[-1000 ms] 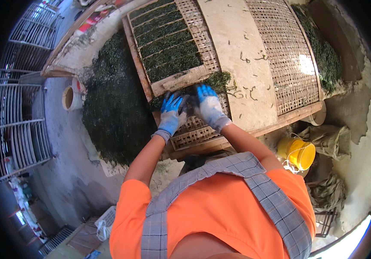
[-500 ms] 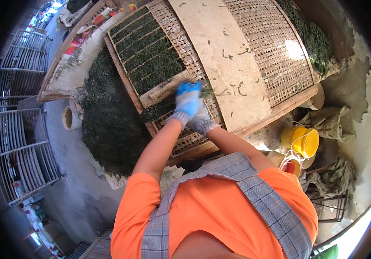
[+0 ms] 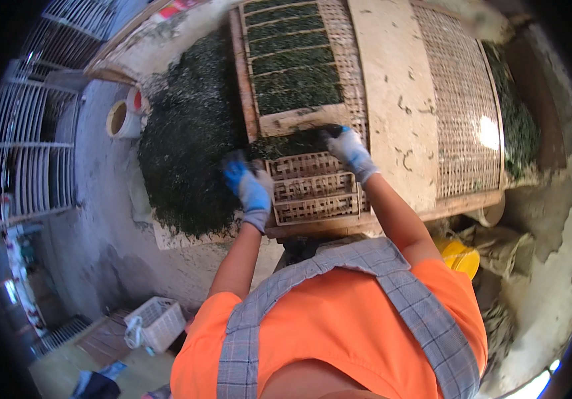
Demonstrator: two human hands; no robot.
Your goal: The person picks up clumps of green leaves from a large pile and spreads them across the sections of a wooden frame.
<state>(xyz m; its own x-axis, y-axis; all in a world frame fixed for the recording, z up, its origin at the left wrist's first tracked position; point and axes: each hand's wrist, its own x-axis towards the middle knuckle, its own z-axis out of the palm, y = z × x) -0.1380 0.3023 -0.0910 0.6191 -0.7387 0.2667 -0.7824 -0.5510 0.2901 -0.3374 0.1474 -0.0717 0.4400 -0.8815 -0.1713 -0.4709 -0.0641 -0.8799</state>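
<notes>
My left hand (image 3: 251, 191), in a grey knit glove with blue coating, is over the right edge of a large pile of dark green shredded leaves (image 3: 186, 139). Its fingers are stretched toward the pile and the thumb stands apart, though motion smears them. My right hand (image 3: 352, 153), gloved alike, is at the right end of a row of leaves (image 3: 292, 143) in a slatted wooden frame (image 3: 357, 199). Its fingertips are blurred against the dark leaves. Farther rows are filled with leaves; the nearer slots show bare woven lattice. A pale wooden board (image 3: 302, 120) lies across the frame, just beyond this row.
The frame lies on a woven bamboo surface (image 3: 458, 100) with a flat tan panel (image 3: 399, 113) along it. More leaves (image 3: 518, 126) lie at the far right. Slatted racks (image 3: 30, 146) and a white bucket (image 3: 123, 121) are left, a white basket (image 3: 156, 322) lower left, a yellow bucket (image 3: 462, 259) right.
My hands, together over the row before, are now apart: the left has moved left to the leaf pile, the right to the row's right end. The view has turned.
</notes>
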